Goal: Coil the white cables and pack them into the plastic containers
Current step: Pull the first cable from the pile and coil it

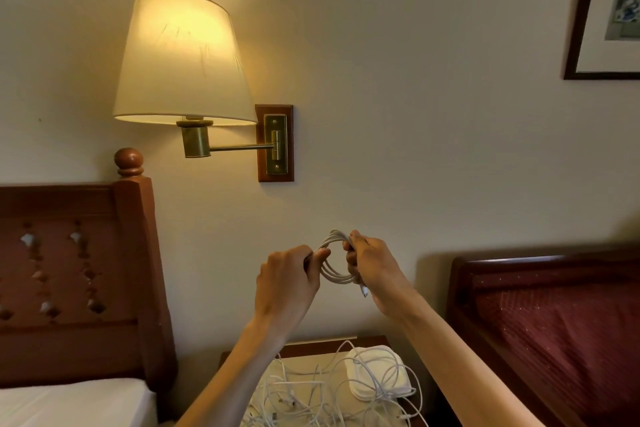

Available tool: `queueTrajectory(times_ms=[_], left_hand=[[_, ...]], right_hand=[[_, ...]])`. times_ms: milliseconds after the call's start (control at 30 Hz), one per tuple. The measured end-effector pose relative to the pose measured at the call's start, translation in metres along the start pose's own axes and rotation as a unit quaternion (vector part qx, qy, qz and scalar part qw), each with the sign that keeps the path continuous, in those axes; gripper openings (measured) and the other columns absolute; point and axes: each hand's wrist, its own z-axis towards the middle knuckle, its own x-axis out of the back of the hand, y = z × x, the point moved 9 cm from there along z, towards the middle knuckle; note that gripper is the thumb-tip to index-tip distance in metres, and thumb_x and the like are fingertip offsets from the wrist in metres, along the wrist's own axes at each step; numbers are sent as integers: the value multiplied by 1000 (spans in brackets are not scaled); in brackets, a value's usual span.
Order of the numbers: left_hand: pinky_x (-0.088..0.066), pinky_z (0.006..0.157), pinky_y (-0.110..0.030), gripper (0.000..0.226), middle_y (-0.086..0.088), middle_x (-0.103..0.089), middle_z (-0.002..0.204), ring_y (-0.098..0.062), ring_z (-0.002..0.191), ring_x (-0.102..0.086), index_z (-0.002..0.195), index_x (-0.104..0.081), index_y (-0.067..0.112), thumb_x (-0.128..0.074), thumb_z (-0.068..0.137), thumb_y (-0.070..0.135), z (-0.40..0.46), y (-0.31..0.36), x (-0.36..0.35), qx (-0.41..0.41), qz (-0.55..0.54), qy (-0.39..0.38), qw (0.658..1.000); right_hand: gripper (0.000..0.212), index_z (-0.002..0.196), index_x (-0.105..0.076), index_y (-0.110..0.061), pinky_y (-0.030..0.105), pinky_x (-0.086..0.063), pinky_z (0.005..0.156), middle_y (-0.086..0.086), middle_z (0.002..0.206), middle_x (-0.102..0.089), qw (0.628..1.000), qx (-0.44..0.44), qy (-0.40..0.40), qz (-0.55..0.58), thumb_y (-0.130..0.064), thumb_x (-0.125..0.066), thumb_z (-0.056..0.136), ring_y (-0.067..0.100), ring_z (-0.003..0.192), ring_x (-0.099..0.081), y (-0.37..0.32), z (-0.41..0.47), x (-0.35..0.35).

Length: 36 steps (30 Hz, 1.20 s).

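Both hands are raised in front of the wall, holding one coiled white cable (335, 274) between them. My left hand (291, 282) pinches the coil's left side. My right hand (372, 269) grips its right side, and a connector end pokes out below that fist. Below, a tangle of loose white cables (311, 399) lies on the nightstand (304, 350). They drape over a stack of white plastic containers (379, 373) at its right.
A lit wall lamp (183, 59) on a brass arm hangs above left. A wooden headboard (69, 270) and white bedding stand at left. A second bed with a dark red cover (561, 340) lies at right. A framed picture (609, 10) hangs top right.
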Motion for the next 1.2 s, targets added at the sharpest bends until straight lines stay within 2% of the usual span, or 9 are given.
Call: queueTrajectory(times_ms=[100,167,300,400,500,700,867,1067,1200], left_hand=[[-31,40,-18,42,13,-49,52,-7,40,-45,68,-61,18,-49,93,51,-3,7,2,-60,-7,6,998],[-47,44,-27,41,8,-60,60,-13,47,-56,73,-64,16,-48,95,46,-5,4,0,-47,-151,-36,987],[-58,56,-38,34,-7,-67,82,-22,77,-66,87,-71,7,-49,97,30,-18,-4,-17,75,-398,-127,906],[-57,57,-35,33,-14,-66,84,-35,87,-63,92,-72,0,-49,96,24,-25,-4,-18,94,-482,-136,861],[-57,58,-37,33,-30,-53,83,-40,87,-61,76,-73,15,-48,97,20,-26,-9,-17,101,-514,-133,841],[-51,57,-36,41,-4,-66,81,-29,83,-64,93,-65,9,-41,97,42,-54,-45,-60,163,-390,-176,889],[-53,70,-32,35,5,-65,99,-11,90,-62,107,-59,27,-37,97,53,-114,-51,-106,195,-286,-238,907],[-41,93,-22,34,8,-57,124,-11,117,-53,125,-55,25,-49,97,44,-241,-62,-162,141,-101,-320,932],[-37,101,-26,38,2,-41,143,-19,135,-39,132,-49,23,-50,98,38,-297,-57,-186,81,-22,-348,934]], right_hand=[[42,83,-55,-13,26,-34,60,-6,58,-38,999,-24,-2,25,-33,-28,107,10,57,-34,2,0,3],[42,83,-56,-13,27,-35,64,-4,61,-39,999,-31,0,20,-34,-29,107,12,60,-36,2,1,6],[41,82,-58,-12,28,-35,65,-2,64,-42,999,-28,-22,-17,-33,-32,106,12,64,-38,2,5,8],[40,81,-59,-11,27,-34,62,-5,58,-40,997,-41,-67,19,-31,-34,106,11,58,-35,5,4,6],[39,83,-59,-10,25,-35,61,-8,55,-39,992,-40,-105,58,-29,-35,106,9,55,-34,4,0,4],[34,104,-64,-3,28,-40,67,0,68,-52,967,-83,-208,121,-21,-36,106,12,64,-49,46,-17,-4],[26,105,-71,1,25,-51,68,7,75,-65,978,-94,-152,104,-13,-50,99,15,70,-61,110,-34,21],[30,70,-71,-7,13,-43,62,1,63,-65,984,-38,-16,-172,-11,-58,96,3,56,-58,208,-88,69],[28,64,-55,-11,25,-42,58,-7,57,-54,943,-35,-3,-332,-15,-61,91,6,54,-48,286,-120,75]])
